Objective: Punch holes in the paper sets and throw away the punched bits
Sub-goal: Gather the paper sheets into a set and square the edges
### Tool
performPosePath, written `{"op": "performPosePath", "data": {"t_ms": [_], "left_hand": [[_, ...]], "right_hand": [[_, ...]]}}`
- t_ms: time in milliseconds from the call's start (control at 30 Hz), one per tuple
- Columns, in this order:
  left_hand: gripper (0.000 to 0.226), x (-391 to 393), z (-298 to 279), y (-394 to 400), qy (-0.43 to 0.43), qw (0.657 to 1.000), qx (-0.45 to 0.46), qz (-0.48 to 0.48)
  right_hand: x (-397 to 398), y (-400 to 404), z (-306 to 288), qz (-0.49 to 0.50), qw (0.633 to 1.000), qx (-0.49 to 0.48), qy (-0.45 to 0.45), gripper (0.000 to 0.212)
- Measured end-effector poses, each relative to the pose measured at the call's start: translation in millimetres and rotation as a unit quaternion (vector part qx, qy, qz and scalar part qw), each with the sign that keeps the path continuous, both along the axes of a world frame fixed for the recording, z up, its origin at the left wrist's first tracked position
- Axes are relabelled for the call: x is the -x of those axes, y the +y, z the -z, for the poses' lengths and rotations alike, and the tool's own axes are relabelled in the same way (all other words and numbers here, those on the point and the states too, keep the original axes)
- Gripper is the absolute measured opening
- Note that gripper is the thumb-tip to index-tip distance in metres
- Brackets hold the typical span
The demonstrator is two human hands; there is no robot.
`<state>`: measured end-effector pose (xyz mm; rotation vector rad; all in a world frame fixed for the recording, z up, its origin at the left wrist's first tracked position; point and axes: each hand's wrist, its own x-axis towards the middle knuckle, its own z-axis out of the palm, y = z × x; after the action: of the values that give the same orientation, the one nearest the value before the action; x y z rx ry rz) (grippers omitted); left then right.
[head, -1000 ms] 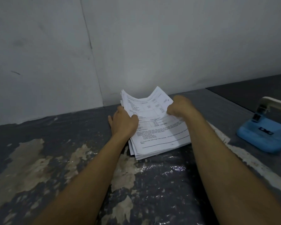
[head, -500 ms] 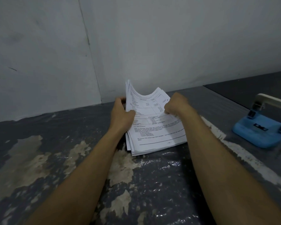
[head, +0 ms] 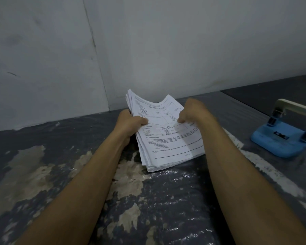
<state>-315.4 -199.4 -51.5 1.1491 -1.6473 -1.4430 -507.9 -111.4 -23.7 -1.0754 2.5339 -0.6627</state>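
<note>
Plain grey-white wall (head: 166, 50) behind; the work surface (head: 157, 200) was dark grey, covered by glossy wrinkled film, with large pale patches where the coating had worn off. A pale worn strip ran along its right side.

Stack of printed paper sheets (head: 168, 142) lay near the wall, centre of view, near edge resting on the surface, far end lifted and curled upward. Top sheet carried printed text and a table; lettering too small to read.

Left hand (head: 129, 123) gripped the stack at its left edge, thumb on top of the top sheet, fingers wrapped under and hidden. Right hand (head: 191, 112) was curled closed on the right side of the stack, pinching the upper sheets; how many sheets it held could not be told. Both forearms were extended from the bottom of the view.

Blue hole punch (head: 284, 133) with a cream lever stood on the surface at the far right, well apart from the stack and untouched by either hand.
</note>
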Motion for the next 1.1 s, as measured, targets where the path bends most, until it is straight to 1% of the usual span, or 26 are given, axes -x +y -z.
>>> {"op": "performPosePath", "data": {"t_ms": [67, 100, 167, 233, 300, 367, 467, 533, 567, 600, 667, 700, 733, 767, 800, 833, 867, 967, 1033, 1100], "left_hand": [[0.049, 0, -3, 0, -0.013, 1.0, 0.009, 0.009], [0.051, 1, -4, 0, -0.015, 1.0, 0.01, 0.017], [0.052, 1, -5, 3, -0.012, 0.999, 0.008, 0.029], [0.053, 0, -4, 4, 0.016, 1.0, -0.003, 0.019], [0.052, -2, -3, 3, 0.059, 0.998, -0.016, 0.01], [0.047, -6, -7, 2, 0.103, 0.994, -0.019, 0.011], [0.044, -14, -19, -2, 0.141, 0.99, -0.002, 0.021], [0.05, -22, -29, -5, 0.159, 0.987, 0.016, 0.028], [0.054, -27, -35, -7, 0.167, 0.985, 0.03, 0.031], [0.057, -32, -41, -8, 0.174, 0.983, 0.048, 0.032], [0.058, -42, -54, -9, 0.182, 0.978, 0.098, 0.027], [0.058, -47, -60, -9, 0.185, 0.975, 0.124, 0.025], [0.058, -51, -65, -10, 0.191, 0.97, 0.146, 0.024], [0.058, -55, -69, -10, 0.199, 0.966, 0.162, 0.023], [0.058, -59, -73, -10, 0.207, 0.962, 0.175, 0.02], [0.057, -62, -76, -11, 0.211, 0.959, 0.189, 0.015], [0.055, -65, -80, -11, 0.209, 0.956, 0.206, 0.008], [0.049, -72, -90, -10, 0.19, 0.944, 0.269, -0.013], [0.047, -75, -96, -10, 0.191, 0.935, 0.296, -0.025], [0.047, -78, -102, -9, 0.194, 0.928, 0.317, -0.035]], "right_hand": [[0, 0, 0, -0.001, 1.0, -0.003, -0.004, 0.031], [0, 0, 0, 0.0, 1.0, -0.003, -0.007, 0.033], [-1, 0, 0, 0.008, 1.0, 0.004, -0.017, 0.035], [0, 0, 0, 0.014, 0.999, 0.025, -0.042, 0.035], [1, 2, -1, 0.017, 0.994, 0.062, -0.083, 0.034], [3, 5, -3, 0.017, 0.985, 0.1, -0.137, 0.035], [4, 9, -7, -0.005, 0.969, 0.115, -0.218, 0.026], [4, 9, -10, -0.029, 0.948, 0.149, -0.278, 0.036], [4, 8, -12, -0.037, 0.939, 0.17, -0.298, 0.04], [2, 7, -15, -0.042, 0.934, 0.187, -0.3, 0.04], [-2, 4, -24, -0.044, 0.945, 0.211, -0.245, 0.038], [-5, 3, -29, -0.042, 0.949, 0.223, -0.217, 0.042], [-9, 2, -33, -0.048, 0.943, 0.245, -0.22, 0.049], [-11, 1, -35, -0.06, 0.928, 0.27, -0.249, 0.06], [-15, 2, -38, -0.071, 0.906, 0.296, -0.294, 0.071], [-18, 3, -41, -0.083, 0.885, 0.322, -0.326, 0.073], [-21, 3, -43, -0.097, 0.872, 0.345, -0.332, 0.066], [-35, 0, -51, -0.126, 0.861, 0.404, -0.281, 0.035], [-45, -3, -57, -0.122, 0.854, 0.439, -0.252, 0.026], [-53, -6, -64, -0.12, 0.845, 0.47, -0.223, 0.021]]}}
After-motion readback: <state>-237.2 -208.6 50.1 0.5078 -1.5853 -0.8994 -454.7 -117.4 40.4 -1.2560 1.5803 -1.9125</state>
